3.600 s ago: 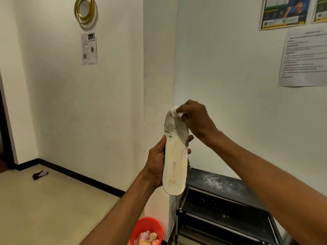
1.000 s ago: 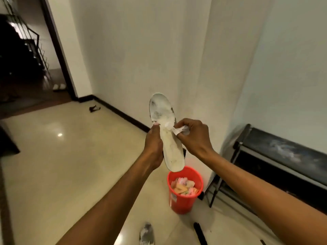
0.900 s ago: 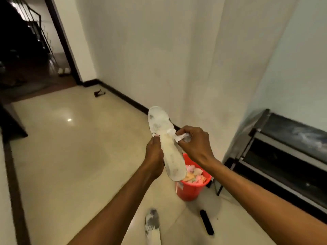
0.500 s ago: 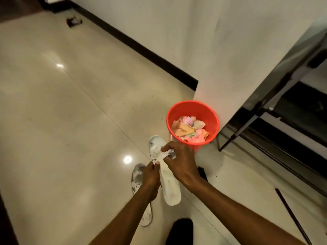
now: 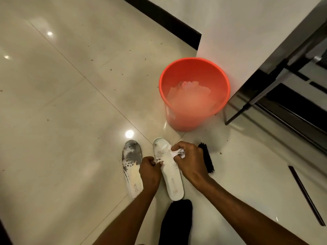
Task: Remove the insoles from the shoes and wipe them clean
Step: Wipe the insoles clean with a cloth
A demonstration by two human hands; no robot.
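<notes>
head view: left hand point(image 5: 149, 171) pinches the insole point(image 5: 172, 183) by its edge, low over the floor point(image 5: 70, 103), beside the 2nd insole point(image 5: 131, 156). right hand point(image 5: 190, 161) pinches a wipe point(image 5: 177, 153) against it. looks light and floppy, so i'd grip it mid-length.

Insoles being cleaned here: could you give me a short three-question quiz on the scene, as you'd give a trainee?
1. True or false: the right hand pinches a crumpled white wipe.
2. Which looks dirtier? A: the floor insole; B: the held insole gripped by the left hand.
3. Fill in: the black brush lies on the floor beside the ___ hand.
Key: 1 true; 2 A; 3 right.
</notes>
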